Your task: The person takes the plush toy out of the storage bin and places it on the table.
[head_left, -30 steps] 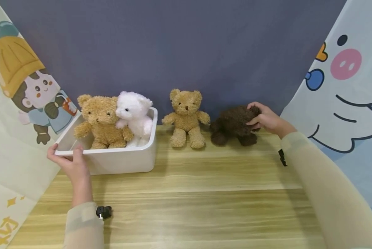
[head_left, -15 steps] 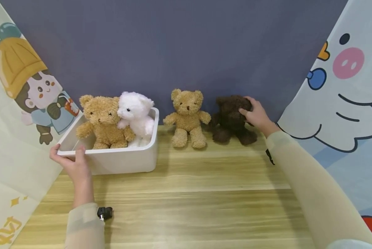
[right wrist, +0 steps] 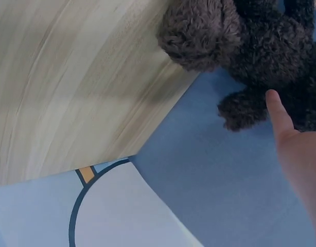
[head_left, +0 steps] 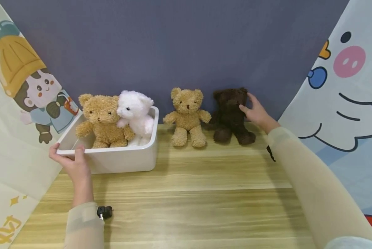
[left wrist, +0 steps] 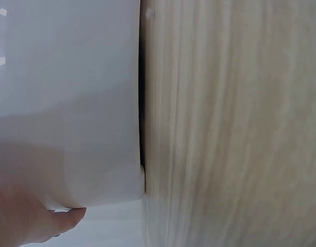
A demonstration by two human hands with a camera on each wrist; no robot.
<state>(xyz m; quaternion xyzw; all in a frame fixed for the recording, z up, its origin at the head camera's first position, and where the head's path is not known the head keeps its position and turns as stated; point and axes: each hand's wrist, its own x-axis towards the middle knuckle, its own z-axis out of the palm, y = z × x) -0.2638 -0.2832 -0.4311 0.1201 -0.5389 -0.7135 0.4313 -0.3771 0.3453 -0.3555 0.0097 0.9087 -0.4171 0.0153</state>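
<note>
My left hand (head_left: pixel 74 167) grips the left front corner of a white plastic bin (head_left: pixel 120 162), thumb over the rim. In the left wrist view, the bin's wall (left wrist: pixel 70 77) stands on the tabletop and part of the hand (left wrist: pixel 34 218) shows at its corner. A dark brown teddy bear (head_left: pixel 230 116) sits upright at the back right. My right hand (head_left: pixel 258 112) holds it at the side of its head, thumb in front and fingers partly hidden behind. The right wrist view shows the thumb (right wrist: pixel 280 116) against the dark fur (right wrist: pixel 271 49).
Inside the bin sit a golden-brown teddy bear (head_left: pixel 103 121) and a white plush bear (head_left: pixel 136 112). Between bin and dark bear sits a light tan teddy bear (head_left: pixel 187 117). A grey-blue backdrop (head_left: pixel 186 45) rises behind the wooden table (head_left: pixel 186 207). Printed cartoon sheets flank both sides.
The dark brown bear has gone from slumped over to sitting upright, turned up by my right hand, which has shifted slightly left and up. My left hand stays on the bin.
</note>
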